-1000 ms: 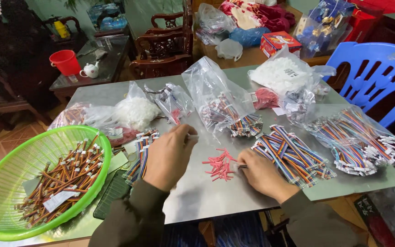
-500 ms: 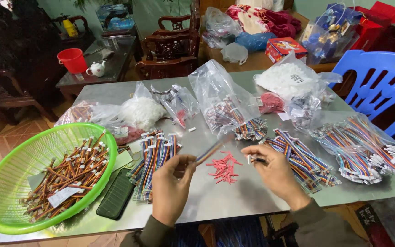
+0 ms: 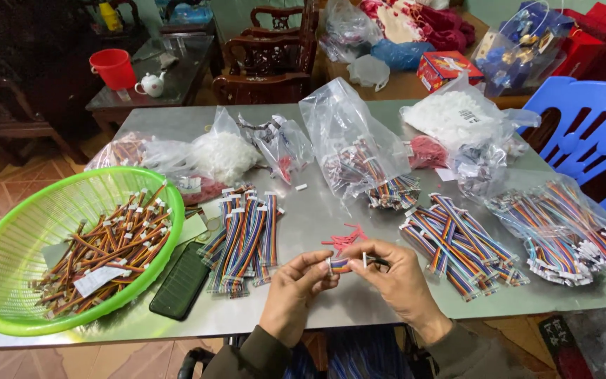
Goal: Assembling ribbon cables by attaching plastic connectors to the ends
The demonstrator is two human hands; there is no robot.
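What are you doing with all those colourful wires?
A person sits at a grey table, pinching one short rainbow wire bundle between the left hand and right hand. Finished-looking bundles lie to the left, a green basket holds orange ones, and more sit in clear bags.

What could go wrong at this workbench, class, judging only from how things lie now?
The green basket overhangs the table edge, so a nudge might tip its cables out. The dark phone lies near that same edge and could slide off. The small red pieces sit loose just beyond both hands and could scatter.
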